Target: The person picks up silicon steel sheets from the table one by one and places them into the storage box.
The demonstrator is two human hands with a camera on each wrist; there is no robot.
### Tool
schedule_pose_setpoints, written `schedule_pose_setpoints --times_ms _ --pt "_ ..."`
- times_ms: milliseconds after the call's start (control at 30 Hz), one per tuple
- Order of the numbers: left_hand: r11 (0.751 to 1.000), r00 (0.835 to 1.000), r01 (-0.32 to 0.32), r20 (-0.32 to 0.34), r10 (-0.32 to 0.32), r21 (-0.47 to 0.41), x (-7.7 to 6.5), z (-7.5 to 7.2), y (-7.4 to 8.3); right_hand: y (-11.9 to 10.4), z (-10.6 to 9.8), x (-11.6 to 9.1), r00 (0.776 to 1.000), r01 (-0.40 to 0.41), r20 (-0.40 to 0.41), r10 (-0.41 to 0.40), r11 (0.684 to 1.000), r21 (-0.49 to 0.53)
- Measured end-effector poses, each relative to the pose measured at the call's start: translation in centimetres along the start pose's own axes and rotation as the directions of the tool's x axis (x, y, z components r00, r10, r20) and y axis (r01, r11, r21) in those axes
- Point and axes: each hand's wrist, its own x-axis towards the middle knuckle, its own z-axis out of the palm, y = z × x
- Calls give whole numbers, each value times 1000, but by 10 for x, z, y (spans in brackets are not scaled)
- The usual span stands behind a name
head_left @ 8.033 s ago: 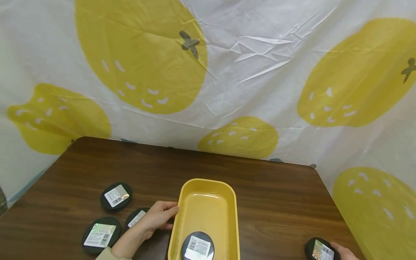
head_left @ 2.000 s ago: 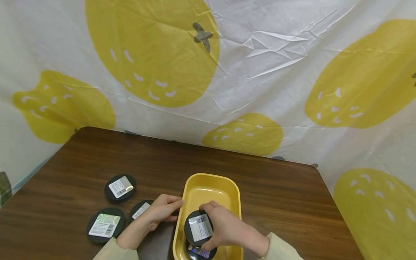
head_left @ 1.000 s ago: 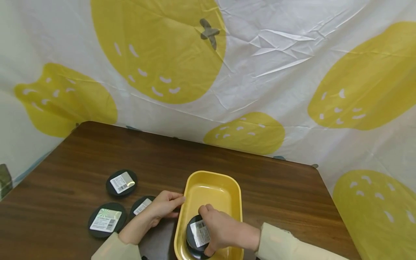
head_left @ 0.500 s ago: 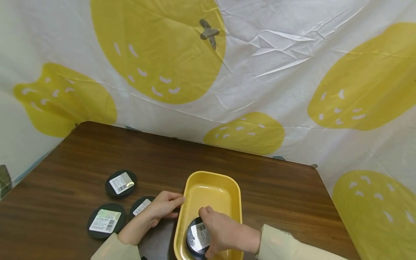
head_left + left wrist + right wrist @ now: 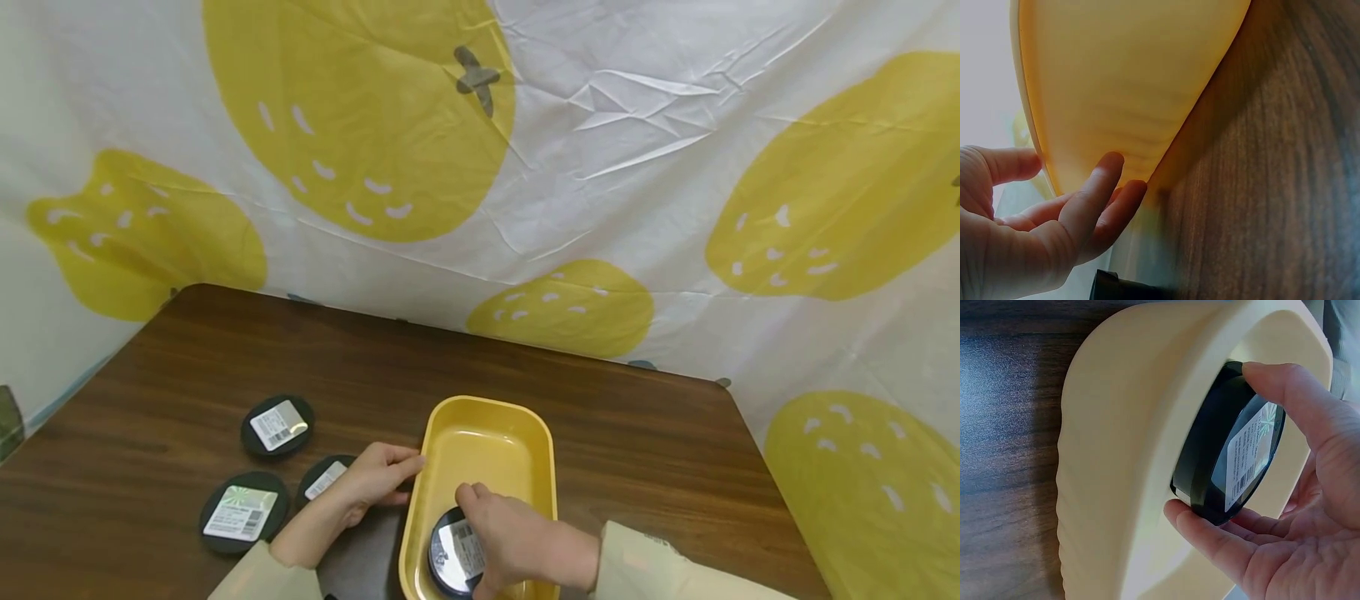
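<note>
In the head view, my right hand grips a round black tub with a silver-and-white label on top, near the front of a yellow tray. A second black tub lies beneath it, mostly hidden. From the right wrist view, thumb and fingertips clasp opposite sides of the tub. My left hand rests against the tray's left side. Its thumb meets the rim and its other fingers touch the outer wall in the left wrist view.
Three more labelled black tubs lie on the brown table to the left: a far tub, a near tub and a tub partly behind the left hand. A lemon-print cloth hangs along the table's back and sides.
Eight seconds ago the right hand was at the far right with a tub. It has since brought it over the tray and down onto the other tub. The left hand stays at the tray.
</note>
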Motion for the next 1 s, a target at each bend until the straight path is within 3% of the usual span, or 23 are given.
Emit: schedule_pose_setpoints --times_ms 400,1000 --pt "1000 1000 -9 21 9 -3 -1 -1 0 7 -7 -5 999 -11 48 8 998 64" --pt "1000 1000 -5 11 4 11 -1 0 0 16 -23 -17 988 93 -133 -79 990 104"
